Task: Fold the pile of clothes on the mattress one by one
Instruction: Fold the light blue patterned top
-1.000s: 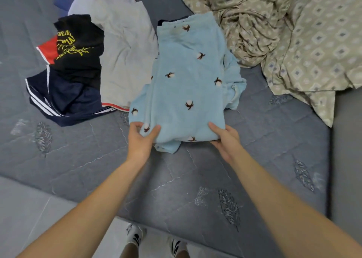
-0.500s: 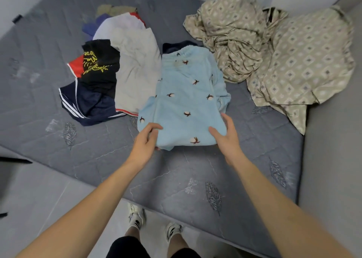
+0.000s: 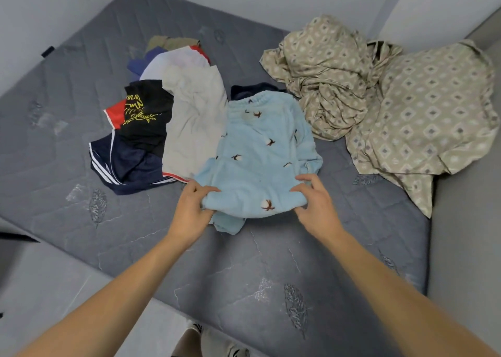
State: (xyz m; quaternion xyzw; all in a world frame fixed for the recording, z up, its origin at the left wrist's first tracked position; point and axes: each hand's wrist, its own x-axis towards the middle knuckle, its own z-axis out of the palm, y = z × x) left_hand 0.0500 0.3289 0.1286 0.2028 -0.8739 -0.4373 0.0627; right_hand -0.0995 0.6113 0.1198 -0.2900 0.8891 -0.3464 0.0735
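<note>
A light blue fleece garment (image 3: 260, 156) with small brown-and-white flower prints lies lengthwise on the grey mattress (image 3: 260, 280), its elastic waistband at the far end. My left hand (image 3: 189, 210) grips its near left corner, fingers curled under the bunched edge. At the near right corner my right hand (image 3: 314, 205) pinches the fabric, thumb on top. The near hem is lifted and rolled between both hands. To the left sits a loose pile: a beige garment (image 3: 195, 121), a black shirt with yellow print (image 3: 146, 112) and navy shorts with white stripes (image 3: 127, 167).
A crumpled beige bedsheet with a diamond pattern (image 3: 393, 102) covers the mattress's far right side, up against the wall. A dark blue item (image 3: 244, 91) peeks out behind the blue garment. Bare mattress lies in front of me; the floor and my feet show below its near edge.
Both hands went from resting at the garment's near edge to gripping its corners and bunching the hem upward. The camera has pulled back, showing more of the mattress.
</note>
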